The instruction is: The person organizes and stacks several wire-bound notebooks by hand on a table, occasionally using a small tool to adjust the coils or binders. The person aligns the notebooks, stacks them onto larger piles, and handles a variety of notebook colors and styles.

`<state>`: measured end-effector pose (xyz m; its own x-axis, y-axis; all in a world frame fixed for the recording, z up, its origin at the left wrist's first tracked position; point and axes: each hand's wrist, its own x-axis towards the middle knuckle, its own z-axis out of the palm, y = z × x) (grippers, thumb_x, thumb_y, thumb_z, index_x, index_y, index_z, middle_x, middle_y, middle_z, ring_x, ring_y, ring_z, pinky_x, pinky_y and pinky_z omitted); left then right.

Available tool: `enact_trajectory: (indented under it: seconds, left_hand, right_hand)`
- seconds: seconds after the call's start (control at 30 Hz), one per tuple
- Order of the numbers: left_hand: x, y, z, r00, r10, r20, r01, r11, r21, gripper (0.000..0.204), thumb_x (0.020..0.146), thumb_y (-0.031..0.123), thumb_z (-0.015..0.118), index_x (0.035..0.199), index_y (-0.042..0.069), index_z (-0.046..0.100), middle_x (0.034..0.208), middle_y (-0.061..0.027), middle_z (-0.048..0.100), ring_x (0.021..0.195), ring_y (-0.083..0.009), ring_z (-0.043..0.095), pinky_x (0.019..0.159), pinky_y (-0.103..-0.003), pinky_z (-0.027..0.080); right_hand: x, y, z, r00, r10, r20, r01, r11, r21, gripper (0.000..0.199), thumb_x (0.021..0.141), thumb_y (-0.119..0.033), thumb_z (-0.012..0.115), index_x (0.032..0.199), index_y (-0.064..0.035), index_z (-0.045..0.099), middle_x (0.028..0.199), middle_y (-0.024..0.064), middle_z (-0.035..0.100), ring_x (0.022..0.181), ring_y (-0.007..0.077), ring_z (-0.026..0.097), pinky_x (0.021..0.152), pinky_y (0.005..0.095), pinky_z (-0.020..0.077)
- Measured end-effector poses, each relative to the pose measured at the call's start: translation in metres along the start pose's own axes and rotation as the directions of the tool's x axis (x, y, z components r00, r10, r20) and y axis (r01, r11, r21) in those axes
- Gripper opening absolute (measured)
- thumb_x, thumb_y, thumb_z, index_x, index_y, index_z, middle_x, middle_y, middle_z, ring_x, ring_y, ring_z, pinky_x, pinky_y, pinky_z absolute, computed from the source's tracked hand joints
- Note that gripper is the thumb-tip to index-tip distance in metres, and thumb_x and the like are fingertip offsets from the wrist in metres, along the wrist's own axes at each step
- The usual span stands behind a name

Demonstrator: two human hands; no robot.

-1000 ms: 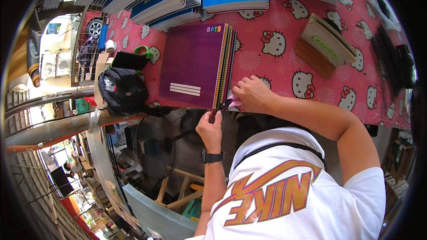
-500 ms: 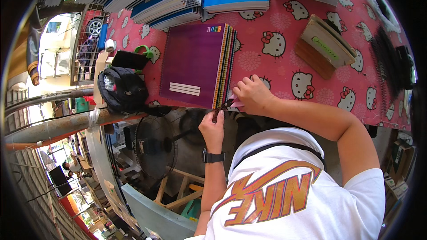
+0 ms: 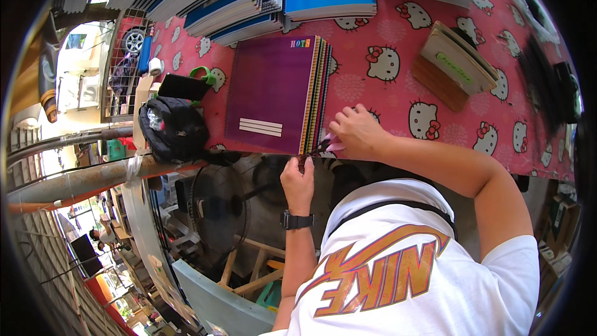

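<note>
Notebooks, spiral-bound, purple cover uppermost (image 3: 270, 96): one stack, near corner at the edge of the pink tabletop (image 3: 398, 96). Right hand (image 3: 357, 132): closed around pink-handled pliers (image 3: 335, 144). Left hand (image 3: 297, 182): at the coil ends; pinch or mere touch, I cannot tell. Hazard, judged: slipping pliers could nip a fingertip or bend a coil.

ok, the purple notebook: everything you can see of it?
Purple notebook: closed, lying flat atop a stack on the pink cloth, near the cloth's front edge. Smooth-looking cover with multicoloured lettering at the far right corner and three white bars toward the near side. Striped, multicoloured edges show down the stack's right side. The left hand and the pink-handled tool in the right hand are at its near right corner; contact unclear.
</note>
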<state>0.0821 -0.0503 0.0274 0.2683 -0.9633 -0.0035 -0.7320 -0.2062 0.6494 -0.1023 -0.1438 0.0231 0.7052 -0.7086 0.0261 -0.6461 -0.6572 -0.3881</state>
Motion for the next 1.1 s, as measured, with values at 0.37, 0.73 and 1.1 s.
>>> enact_trajectory:
  seconds: [0.37,0.73,1.1]
  left_hand:
    - [0.002,-0.013,0.01,1.0,0.029,-0.011,-0.029,0.999,0.016,0.024,0.081,0.019,0.066,0.082,-0.005,0.063,0.063,-0.0071,0.059,0.055,-0.0104,0.054,0.052,-0.028,0.045]
    - [0.001,0.005,0.01,0.991,-0.126,0.038,0.128,0.991,-0.05,0.022,0.077,0.018,0.068,0.082,-0.003,0.065,0.068,-0.0154,0.063,0.06,-0.0239,0.061,0.058,-0.033,0.047]
    - [0.0,0.007,0.007,1.0,-0.005,0.011,0.005,0.998,0.056,0.019,0.078,0.017,0.066,0.084,-0.001,0.066,0.079,-0.0189,0.063,0.067,-0.0314,0.062,0.062,-0.037,0.048]
  right_hand:
    - [-0.002,-0.008,-0.002,0.997,-0.049,-0.056,0.04,0.989,-0.143,0.031,0.067,-0.029,0.069,0.089,-0.0078,0.061,0.089,0.0073,0.056,0.092,0.0223,0.052,0.079,0.0428,0.0392]
    - [-0.001,-0.01,0.001,1.0,0.018,-0.001,-0.017,0.987,-0.157,0.029,0.073,-0.033,0.064,0.086,-0.0075,0.062,0.082,0.0071,0.06,0.082,0.0224,0.057,0.075,0.039,0.0403]
    - [0.01,-0.003,-0.003,0.953,0.065,0.295,-0.078,0.996,0.033,0.036,0.078,-0.041,0.062,0.086,-0.0055,0.065,0.082,0.0092,0.065,0.081,0.0253,0.063,0.073,0.0381,0.0465]
